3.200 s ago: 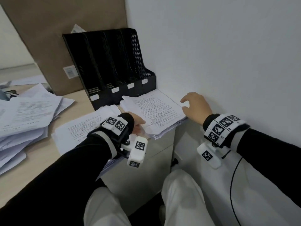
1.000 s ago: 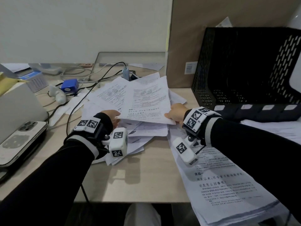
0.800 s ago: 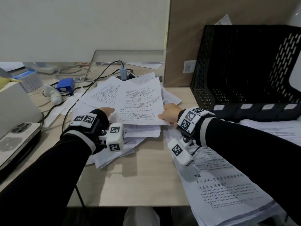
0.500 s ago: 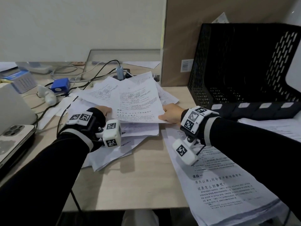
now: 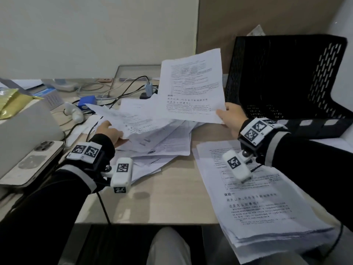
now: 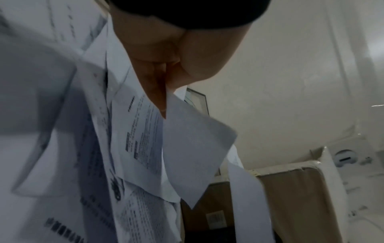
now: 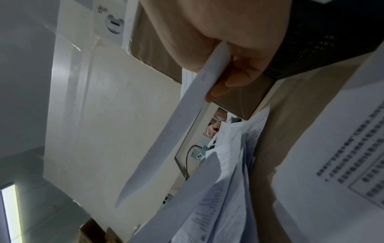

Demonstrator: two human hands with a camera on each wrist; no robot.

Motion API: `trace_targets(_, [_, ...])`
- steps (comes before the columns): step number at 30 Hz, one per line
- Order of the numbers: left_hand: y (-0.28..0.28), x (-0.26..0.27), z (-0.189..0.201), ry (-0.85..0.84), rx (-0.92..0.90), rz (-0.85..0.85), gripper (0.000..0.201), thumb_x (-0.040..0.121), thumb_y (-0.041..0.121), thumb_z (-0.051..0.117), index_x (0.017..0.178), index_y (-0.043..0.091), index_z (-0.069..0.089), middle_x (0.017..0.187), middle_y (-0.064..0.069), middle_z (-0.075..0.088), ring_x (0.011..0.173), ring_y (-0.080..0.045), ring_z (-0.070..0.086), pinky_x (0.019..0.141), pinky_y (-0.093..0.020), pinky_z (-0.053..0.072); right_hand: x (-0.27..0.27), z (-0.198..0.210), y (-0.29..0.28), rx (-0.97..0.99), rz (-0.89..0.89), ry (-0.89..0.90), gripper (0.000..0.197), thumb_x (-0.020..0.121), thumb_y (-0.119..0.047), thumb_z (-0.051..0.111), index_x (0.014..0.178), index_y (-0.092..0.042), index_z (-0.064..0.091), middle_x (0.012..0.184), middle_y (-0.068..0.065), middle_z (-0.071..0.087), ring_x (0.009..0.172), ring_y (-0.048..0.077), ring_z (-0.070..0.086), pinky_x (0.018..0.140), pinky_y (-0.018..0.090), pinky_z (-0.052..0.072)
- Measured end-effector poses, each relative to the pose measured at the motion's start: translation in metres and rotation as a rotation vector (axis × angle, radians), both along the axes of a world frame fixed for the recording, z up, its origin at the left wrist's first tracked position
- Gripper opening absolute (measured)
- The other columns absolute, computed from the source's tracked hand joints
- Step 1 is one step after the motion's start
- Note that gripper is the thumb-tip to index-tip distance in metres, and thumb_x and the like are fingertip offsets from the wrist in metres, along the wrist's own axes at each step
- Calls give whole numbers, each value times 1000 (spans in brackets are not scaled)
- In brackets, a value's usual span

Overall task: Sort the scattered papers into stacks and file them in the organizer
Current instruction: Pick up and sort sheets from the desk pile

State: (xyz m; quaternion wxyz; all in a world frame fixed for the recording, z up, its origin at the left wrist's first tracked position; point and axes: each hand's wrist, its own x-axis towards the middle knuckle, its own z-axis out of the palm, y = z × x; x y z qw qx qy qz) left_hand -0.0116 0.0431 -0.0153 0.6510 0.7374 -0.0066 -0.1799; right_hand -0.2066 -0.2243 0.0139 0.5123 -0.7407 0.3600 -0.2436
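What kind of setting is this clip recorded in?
Most likely an office desk: printed papers scattered on a wooden desktop, a black mesh file organizer, and charging cables along the back wall.

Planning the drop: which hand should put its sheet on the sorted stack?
Right. The right hand holds the raised sheet closest to the stack; the left hand is across the pile.

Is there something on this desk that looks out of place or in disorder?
Yes. The loose papers in the middle of the desk lie fanned at crossed angles, unlike the squared stack at right. A black cable runs under them.
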Motion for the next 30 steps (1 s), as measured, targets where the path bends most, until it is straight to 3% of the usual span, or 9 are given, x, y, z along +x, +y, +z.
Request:
trace_targets(2, [7, -12, 9, -52, -30, -43, 54, 88, -17, 40, 137, 7, 39, 122, -16, 51, 94, -28, 57, 74, -35, 58, -5, 8, 7, 0, 35, -18, 20, 93, -11, 52, 108, -4, 63, 116, 17, 65, 102, 28, 62, 87, 41, 51])
trace_targets(5, [14, -37, 30, -138, -57, -164, 46, 89, -13, 42, 126, 14, 49, 97, -10, 62, 81, -20, 61, 57, -21, 59, -10, 19, 20, 42, 111, -38, 23, 94, -10, 52, 113, 0, 61, 118, 18, 64, 94, 23, 59, 76, 33, 49])
trace_targets(10, [22, -61, 47, -209, -112, -386, 46, 91, -9, 45, 126, 20, 51, 80, 3, 74, 73, -14, 68, 61, -22, 58, -22, 24, 38, 214, 189, -65, 27, 96, -10, 51, 120, 1, 56, 122, 15, 62, 91, 21, 62, 77, 28, 51])
trace_targets(12, [25, -67, 50, -212, -137, -463, 47, 92, -9, 45, 130, 17, 50, 82, 2, 76, 72, -13, 71, 63, -24, 59, -32, 24, 39, 299, 191, -38, 22, 97, -16, 52, 116, -9, 58, 116, 6, 65, 97, 19, 61, 81, 30, 50])
trace_targets(16, [25, -82, 54, -181, -237, -555, 46, 94, -9, 42, 132, 15, 50, 83, 0, 76, 65, -11, 70, 56, -22, 57, -56, 24, 43, 457, 310, 12, 12, 99, -18, 46, 92, -18, 56, 88, -1, 64, 72, 13, 59, 53, 24, 53])
trace_targets(19, [20, -91, 58, -165, -274, -575, 50, 91, -13, 41, 130, 16, 51, 80, 0, 75, 57, -9, 67, 47, -17, 50, -67, 22, 50, 560, 367, -63, 11, 100, -13, 44, 97, -11, 55, 93, 4, 66, 79, 17, 64, 62, 32, 59])
trace_targets(21, [16, -95, 59, -173, -281, -571, 56, 89, -19, 36, 128, 16, 52, 81, 0, 75, 53, -8, 65, 43, -16, 48, -72, 23, 54, 588, 374, -140, 11, 98, -7, 45, 97, -8, 55, 91, 5, 68, 74, 13, 68, 61, 25, 60])
trace_targets(25, [6, -101, 64, -177, -267, -571, 41, 95, -7, 39, 118, 21, 58, 85, 4, 75, 69, -9, 70, 63, -20, 56, -75, 30, 57, 352, 270, -245, 19, 96, -1, 48, 112, -6, 55, 101, 10, 68, 69, 11, 69, 64, 22, 59])
trace_targets(30, [-8, -104, 90, -70, -293, -550, 33, 101, 34, 33, 97, 21, 63, 86, 2, 73, 73, -10, 70, 69, -28, 57, -72, 48, 50, -39, 126, -300, 28, 94, -3, 50, 121, -10, 48, 125, 15, 60, 108, 24, 62, 95, 38, 51])
